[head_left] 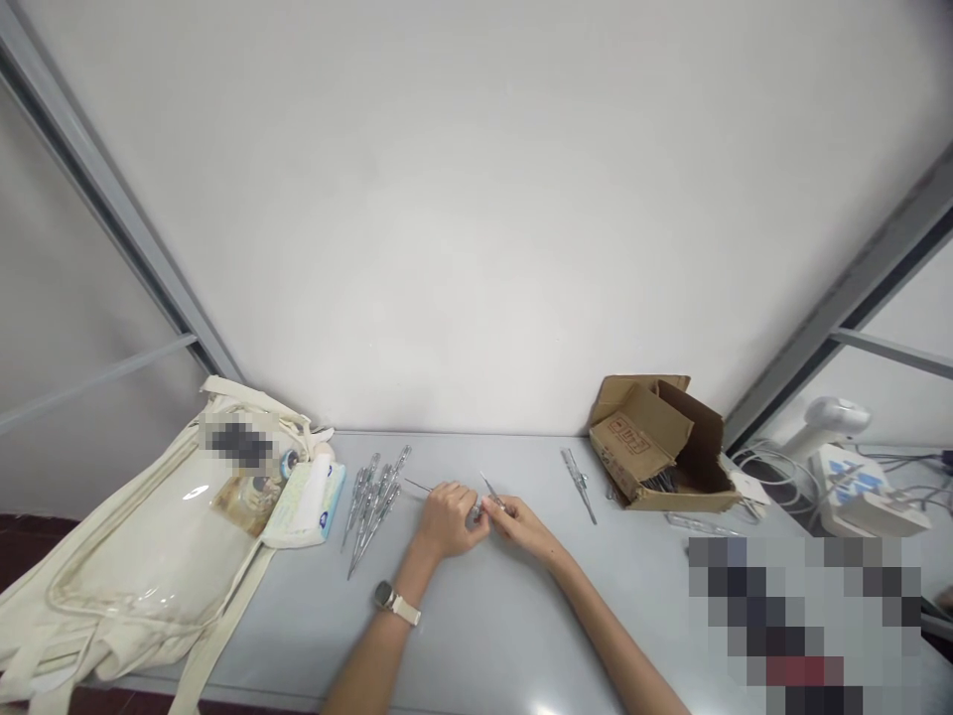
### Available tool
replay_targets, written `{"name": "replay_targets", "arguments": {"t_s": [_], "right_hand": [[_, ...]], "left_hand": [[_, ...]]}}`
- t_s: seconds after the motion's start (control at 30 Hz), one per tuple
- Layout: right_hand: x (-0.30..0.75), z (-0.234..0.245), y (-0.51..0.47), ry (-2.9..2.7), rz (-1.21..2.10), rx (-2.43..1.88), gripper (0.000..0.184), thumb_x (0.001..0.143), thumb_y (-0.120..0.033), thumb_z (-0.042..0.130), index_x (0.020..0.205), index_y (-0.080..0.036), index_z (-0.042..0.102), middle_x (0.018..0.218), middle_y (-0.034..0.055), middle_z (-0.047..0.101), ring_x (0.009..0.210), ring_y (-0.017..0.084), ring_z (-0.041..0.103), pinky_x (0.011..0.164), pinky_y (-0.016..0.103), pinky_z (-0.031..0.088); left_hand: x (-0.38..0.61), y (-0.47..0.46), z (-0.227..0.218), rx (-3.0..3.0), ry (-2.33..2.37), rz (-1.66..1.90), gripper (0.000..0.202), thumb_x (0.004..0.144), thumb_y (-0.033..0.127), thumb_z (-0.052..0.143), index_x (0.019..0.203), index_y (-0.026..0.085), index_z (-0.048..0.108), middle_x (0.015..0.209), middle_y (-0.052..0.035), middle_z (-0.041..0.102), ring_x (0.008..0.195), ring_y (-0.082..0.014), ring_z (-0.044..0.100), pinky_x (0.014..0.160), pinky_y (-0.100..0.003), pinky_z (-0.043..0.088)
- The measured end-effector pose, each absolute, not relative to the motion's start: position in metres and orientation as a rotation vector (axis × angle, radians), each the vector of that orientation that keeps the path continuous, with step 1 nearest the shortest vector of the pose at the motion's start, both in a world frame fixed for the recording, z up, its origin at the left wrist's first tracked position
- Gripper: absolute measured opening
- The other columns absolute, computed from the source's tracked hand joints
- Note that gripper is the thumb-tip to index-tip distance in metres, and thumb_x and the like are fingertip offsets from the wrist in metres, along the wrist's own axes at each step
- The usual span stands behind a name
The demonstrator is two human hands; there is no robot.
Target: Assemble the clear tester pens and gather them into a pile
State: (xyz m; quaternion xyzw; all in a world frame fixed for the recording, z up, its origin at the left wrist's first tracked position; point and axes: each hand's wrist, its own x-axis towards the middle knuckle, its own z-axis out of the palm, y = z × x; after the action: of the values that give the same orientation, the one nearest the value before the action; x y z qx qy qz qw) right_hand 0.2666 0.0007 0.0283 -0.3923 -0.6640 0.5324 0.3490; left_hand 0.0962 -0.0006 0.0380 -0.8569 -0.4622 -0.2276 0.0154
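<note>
My left hand and my right hand meet over the grey table, pinching small pieces at their fingertips. A thin metal shaft sticks out of my left hand. A slim, clear tester screwdriver shows between the fingers of my right hand. The fingers hide most of both pieces, so I cannot tell whether they are joined. Left of my hands lies a bundle of similar clear tester screwdrivers. One more tester screwdriver lies to the right. A wristwatch circles my left wrist.
An open cardboard box holding metal pieces stands at the back right against the white wall. A cream tote bag and printed packets lie at the left. A white corded device sits beyond the right edge.
</note>
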Motion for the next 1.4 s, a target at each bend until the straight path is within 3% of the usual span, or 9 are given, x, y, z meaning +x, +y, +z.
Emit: {"name": "replay_targets", "arguments": {"t_s": [0.13,0.37,0.5,0.7,0.8,0.9,1.07,1.2,1.4], "right_hand": [[0.268,0.023,0.002,-1.655,1.488,-0.983,0.055,0.081,-0.070,0.049,0.060,-0.020,0.043,0.048,-0.0088,0.027,0.045,0.007,0.023,0.045,0.022,0.019],[0.274,0.023,0.004,-1.597,1.546,-0.969,0.050,0.078,-0.067,0.057,0.067,-0.018,0.050,0.049,-0.0096,0.029,0.045,0.006,0.021,0.044,0.022,0.017],[0.277,0.025,0.003,-1.599,1.513,-0.983,0.050,0.078,-0.067,0.057,0.071,-0.018,0.052,0.049,-0.0098,0.029,0.044,0.006,0.022,0.044,0.022,0.018],[0.297,0.032,0.009,-1.613,1.376,-1.094,0.046,0.080,-0.064,0.054,0.075,-0.019,0.052,0.053,-0.0089,0.030,0.047,0.008,0.025,0.046,0.022,0.022],[0.313,0.036,0.007,-1.664,1.097,-1.198,0.041,0.083,-0.059,0.051,0.073,-0.019,0.052,0.058,-0.0052,0.038,0.053,0.011,0.035,0.051,0.023,0.028],[0.329,0.032,0.000,-1.612,0.608,-1.418,0.032,0.086,-0.049,0.048,0.072,-0.021,0.049,0.065,-0.0014,0.047,0.061,0.015,0.044,0.058,0.026,0.033],[0.347,0.012,-0.013,-1.468,0.009,-1.774,0.019,0.088,-0.034,0.041,0.077,-0.022,0.050,0.073,0.0020,0.053,0.062,0.017,0.047,0.055,0.026,0.029],[0.353,0.003,-0.012,-1.447,-0.154,-1.936,0.015,0.088,-0.026,0.042,0.079,-0.020,0.052,0.075,0.0036,0.055,0.060,0.016,0.046,0.052,0.026,0.025],[0.357,0.001,-0.010,-1.408,-0.137,-1.984,0.015,0.090,-0.028,0.045,0.084,-0.019,0.055,0.082,0.0041,0.056,0.067,0.017,0.050,0.057,0.026,0.030]], "left_hand": [[0.097,-0.001,0.038,-2.690,-1.396,-0.712,0.008,0.077,0.025,0.055,0.071,0.020,0.055,0.072,-0.0072,0.060,0.076,-0.0226,0.056,0.070,-0.034,0.037],[0.100,-0.002,0.041,-2.712,-1.412,-0.739,0.009,0.077,0.027,0.058,0.074,0.020,0.052,0.075,-0.0056,0.060,0.076,-0.0216,0.055,0.070,-0.033,0.037],[0.100,-0.003,0.044,-2.763,-1.434,-0.794,0.011,0.079,0.029,0.056,0.085,0.020,0.051,0.081,-0.0049,0.059,0.079,-0.0216,0.055,0.073,-0.033,0.039],[0.099,-0.001,0.042,-2.864,-1.338,-0.832,0.015,0.087,0.014,0.042,0.098,0.020,0.051,0.093,-0.0061,0.058,0.090,-0.0216,0.054,0.082,-0.034,0.042],[0.097,0.002,0.040,-2.851,-1.361,-0.841,0.019,0.090,0.013,0.039,0.101,0.020,0.052,0.095,-0.0062,0.058,0.092,-0.0212,0.054,0.084,-0.034,0.043],[0.095,0.003,0.039,-2.845,-1.387,-0.864,0.021,0.092,0.013,0.038,0.106,0.020,0.052,0.098,-0.0063,0.058,0.093,-0.0206,0.053,0.085,-0.034,0.043],[0.095,0.004,0.038,-2.880,-1.377,-0.871,0.020,0.092,0.013,0.038,0.104,0.020,0.052,0.098,-0.0059,0.058,0.093,-0.0203,0.053,0.086,-0.034,0.044],[0.095,0.005,0.035,-2.901,-1.379,-0.892,0.019,0.091,0.012,0.038,0.102,0.020,0.052,0.097,-0.0056,0.058,0.093,-0.0200,0.054,0.086,-0.034,0.044],[0.093,0.006,0.033,-2.900,-1.386,-0.905,0.017,0.090,0.011,0.040,0.100,0.019,0.051,0.097,-0.0055,0.058,0.092,-0.0203,0.054,0.085,-0.035,0.045]]}}
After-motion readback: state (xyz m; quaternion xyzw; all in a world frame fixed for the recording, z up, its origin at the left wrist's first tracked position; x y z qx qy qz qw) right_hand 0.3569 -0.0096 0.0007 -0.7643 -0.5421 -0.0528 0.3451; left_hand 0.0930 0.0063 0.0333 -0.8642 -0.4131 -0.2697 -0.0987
